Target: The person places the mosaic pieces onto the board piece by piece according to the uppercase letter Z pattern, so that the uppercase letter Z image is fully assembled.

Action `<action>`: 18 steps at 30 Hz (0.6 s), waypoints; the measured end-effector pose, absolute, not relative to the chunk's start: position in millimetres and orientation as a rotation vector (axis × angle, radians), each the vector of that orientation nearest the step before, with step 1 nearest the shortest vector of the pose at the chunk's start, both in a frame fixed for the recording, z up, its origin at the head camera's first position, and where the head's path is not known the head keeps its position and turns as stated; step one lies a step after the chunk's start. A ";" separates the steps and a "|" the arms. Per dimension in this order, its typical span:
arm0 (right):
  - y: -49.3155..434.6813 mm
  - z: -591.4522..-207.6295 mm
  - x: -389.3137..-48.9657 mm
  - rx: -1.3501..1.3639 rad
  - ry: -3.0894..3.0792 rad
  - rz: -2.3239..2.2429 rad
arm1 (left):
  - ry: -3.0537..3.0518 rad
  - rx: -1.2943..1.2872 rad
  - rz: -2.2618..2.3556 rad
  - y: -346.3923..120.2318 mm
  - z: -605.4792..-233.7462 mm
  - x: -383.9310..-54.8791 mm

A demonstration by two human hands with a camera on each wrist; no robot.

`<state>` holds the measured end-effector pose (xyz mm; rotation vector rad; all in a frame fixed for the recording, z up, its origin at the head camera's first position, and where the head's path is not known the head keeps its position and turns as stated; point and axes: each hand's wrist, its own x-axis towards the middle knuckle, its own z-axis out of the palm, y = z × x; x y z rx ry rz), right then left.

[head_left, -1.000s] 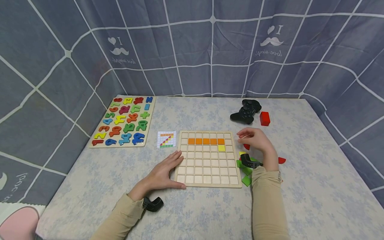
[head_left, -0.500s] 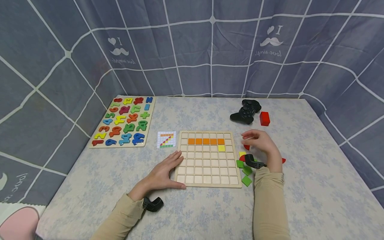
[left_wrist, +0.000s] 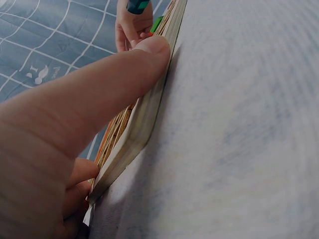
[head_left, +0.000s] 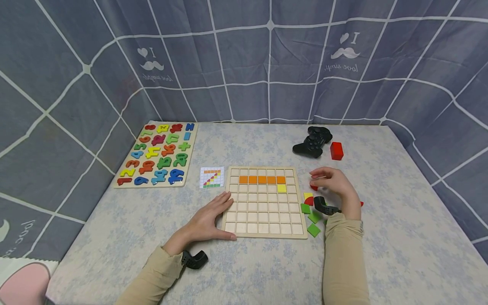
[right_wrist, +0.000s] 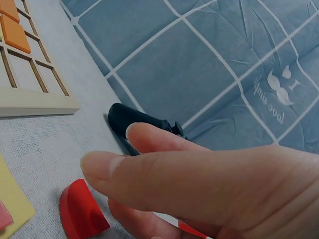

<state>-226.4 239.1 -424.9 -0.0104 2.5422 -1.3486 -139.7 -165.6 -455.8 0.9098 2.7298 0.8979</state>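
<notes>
In the head view a wooden grid board (head_left: 263,217) has a row of several orange tiles (head_left: 262,180) with one yellow tile (head_left: 281,188) below its right end. My left hand (head_left: 207,218) rests at the board's near-left corner, thumb along the front edge and fingertips on the left edge. To the right of the board, my right hand (head_left: 333,184) hovers with loosely bent fingers, thumb apart from the index finger and nothing seen between them. Right below its fingertips lies a red half-round block (right_wrist: 82,211).
Green tiles (head_left: 314,230), a yellow piece (head_left: 308,195) and another red half-round piece (head_left: 309,201) lie beside the board. A pattern card (head_left: 212,177) and number puzzle (head_left: 156,154) are on the left. Behind sit a black game controller (head_left: 312,142) and red block (head_left: 336,151).
My right hand has drawn back to the right and slightly nearer me, away from the board, uncovering more of the red and green pieces. My left hand has stayed in place.
</notes>
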 end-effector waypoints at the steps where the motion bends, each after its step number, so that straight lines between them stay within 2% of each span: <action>1: 239.6 -425.2 -226.3 -0.016 2.539 -1.352 | 2.730 0.910 0.898 -165.6 -455.7 -139.6; 18: 242.8 -432.1 -227.7 -0.018 2.460 -1.324 | 2.743 0.904 0.892 -165.3 -456.9 -139.5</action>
